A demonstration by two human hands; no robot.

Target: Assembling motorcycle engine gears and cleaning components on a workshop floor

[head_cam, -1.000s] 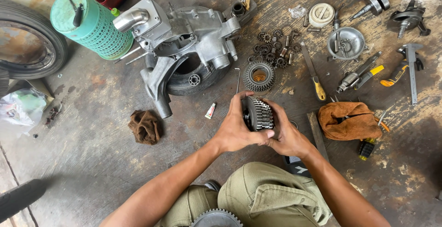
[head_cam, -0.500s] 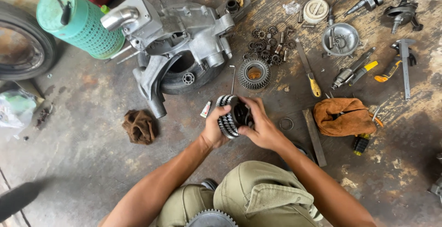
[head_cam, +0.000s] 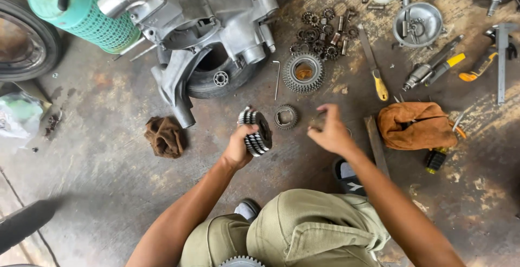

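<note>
My left hand [head_cam: 239, 148] grips a stack of dark toothed gears [head_cam: 257, 131], held on edge just above the concrete floor. My right hand [head_cam: 331, 131] hovers to the right of it, fingers loosely bent and blurred; I cannot tell whether it holds some small part. A small gear ring [head_cam: 285, 117] lies on the floor between the two hands. Farther off lies a larger gear [head_cam: 304, 73] with an orange centre. The grey engine casing [head_cam: 200, 23] rests on a small tyre beyond my left hand.
A brown rag [head_cam: 165, 136] lies left of the gears, an orange-brown cloth [head_cam: 416, 125] to the right. Small gears and bearings [head_cam: 319, 26], a metal bowl [head_cam: 417, 24], a yellow-handled screwdriver [head_cam: 374, 69], a green mesh cylinder [head_cam: 81, 7] and a wheel [head_cam: 24, 39] ring the area.
The right hand has come off the gear stack and moved to the right. The left hand alone now holds the stack, and a small gear ring lies on the floor.
</note>
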